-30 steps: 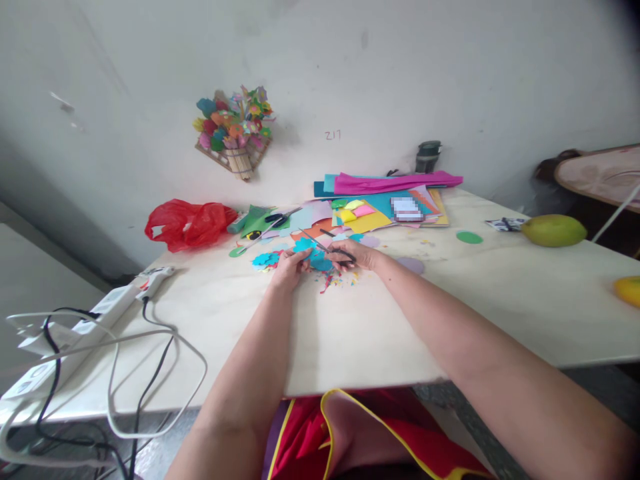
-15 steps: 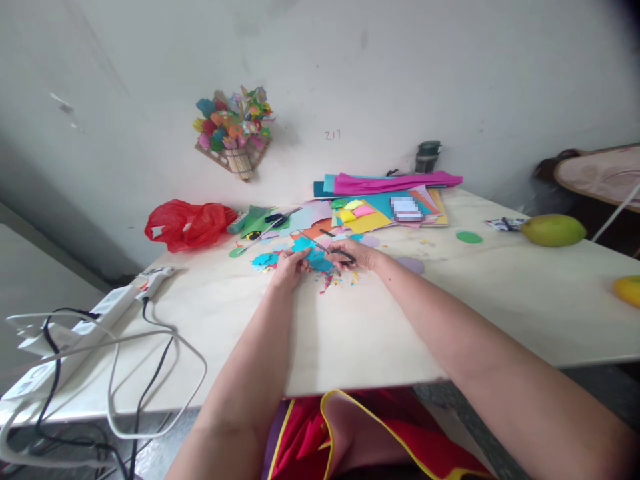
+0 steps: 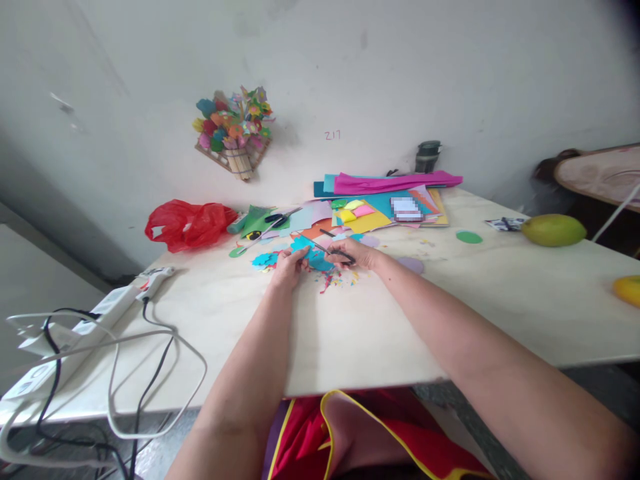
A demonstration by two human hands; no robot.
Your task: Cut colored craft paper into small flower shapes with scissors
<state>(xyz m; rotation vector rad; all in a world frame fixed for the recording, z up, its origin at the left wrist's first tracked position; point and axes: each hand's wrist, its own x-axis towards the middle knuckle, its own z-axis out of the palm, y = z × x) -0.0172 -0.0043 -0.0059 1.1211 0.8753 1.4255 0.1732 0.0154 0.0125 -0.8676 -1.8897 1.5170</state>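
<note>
Pinched in my left hand (image 3: 291, 265) is a piece of blue paper (image 3: 320, 259). My right hand (image 3: 354, 255) is closed round the black handles of a pair of scissors (image 3: 343, 256), whose blades point up and left over the blue paper. Left of my left hand lie blue flower-shaped cutouts (image 3: 265, 261). Small colored paper scraps (image 3: 336, 281) are scattered on the table just below my hands. Behind my hands are orange paper (image 3: 319, 231) and a second pair of scissors (image 3: 281, 218) with dark handles.
A red plastic bag (image 3: 190, 225) sits at the back left, and a power strip (image 3: 75, 340) with cables at the left edge. Colored sheets (image 3: 375, 200) and a phone (image 3: 407, 209) lie at the back. A green mango (image 3: 553, 230) is at the right.
The scissor blades have shifted slightly against the blue paper. Both hands stay in nearly the same place.
</note>
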